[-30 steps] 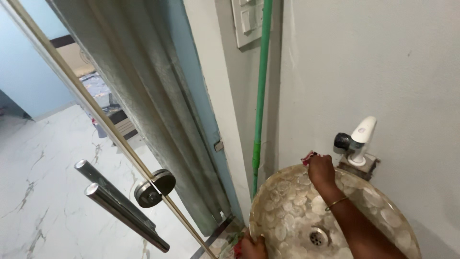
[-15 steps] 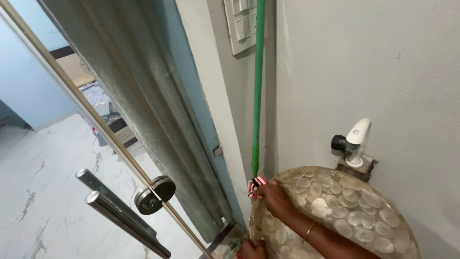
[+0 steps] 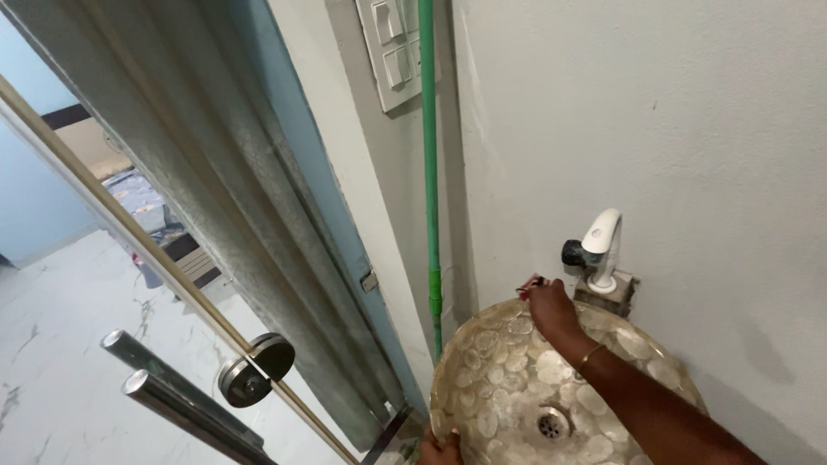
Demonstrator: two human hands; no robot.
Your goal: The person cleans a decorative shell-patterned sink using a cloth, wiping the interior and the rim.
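Head view: right hand grips a red cloth at the basin rim, arm outstretched.

One head-worn camera looks steeply down and forward from above, close to a round basin at lower right, facing the wall; a glass door fills the left of the frame.

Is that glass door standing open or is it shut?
Open. The glass door swings away from the door frame, and past its edge the marble floor of the next room shows through the gap.
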